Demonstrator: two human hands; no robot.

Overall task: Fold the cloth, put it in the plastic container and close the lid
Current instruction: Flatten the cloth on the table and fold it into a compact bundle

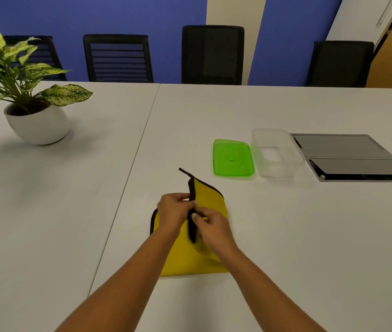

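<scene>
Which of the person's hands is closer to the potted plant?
Left. The left hand pinches the cloth by its black edge, on the side toward the potted plant; the right hand grips the same edge, farther right.

The cloth (pixel 190 261) is yellow with black edging, the lid (pixel 232 157) at two o'clock translucent green beside a clear container (pixel 275 172), and at ten o'clock speckled green-cream leaves (pixel 65 94) top a white pot (pixel 39 128).

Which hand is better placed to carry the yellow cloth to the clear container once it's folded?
The right hand, probably. It and the left hand both pinch the black edge of the cloth, but the open container lies to the right, on its side; the left would have to cross over.
</scene>
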